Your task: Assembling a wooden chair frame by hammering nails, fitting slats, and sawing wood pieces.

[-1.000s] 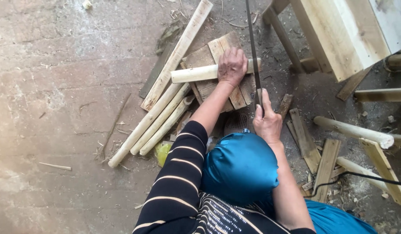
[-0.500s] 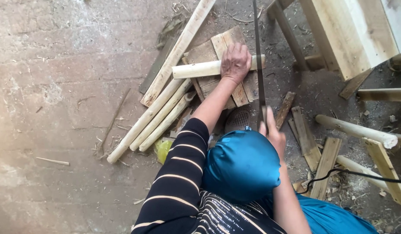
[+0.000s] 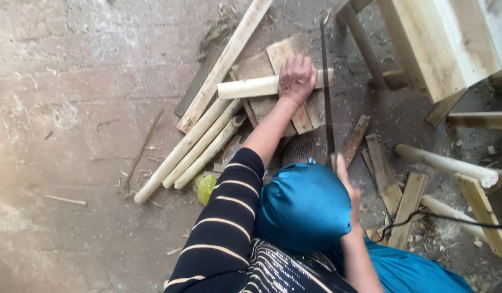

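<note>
1. Head view, looking straight down. Left hand (image 3: 297, 78) lies palm down on a pale round wooden pole (image 3: 259, 87), fingers curled over it, pinning it flat; the hand hides the pole's middle.
2. The pole lies crosswise on a stack of short flat boards (image 3: 262, 65) on the concrete floor (image 3: 72, 135).
3. Right hand (image 3: 347, 187) is closed round the handle end of a handsaw (image 3: 327, 92). The handle itself is hidden behind a blue head covering (image 3: 302, 209), so only part of the hand shows.
4. The saw blade runs up the frame, thin and dark, and crosses the pole just right of the left hand. Teeth too fine to make out.
5. Three more peeled poles (image 3: 191, 152) lie side by side left of the boards, beside a long flat batten (image 3: 224, 62) whose top end is cut off by the frame.
6. Top right: a pale wooden bench (image 3: 446, 38), only partly in frame.
7. Right: loose planks (image 3: 408, 203), another pole (image 3: 446, 163) and a black cable (image 3: 451, 217).
</note>
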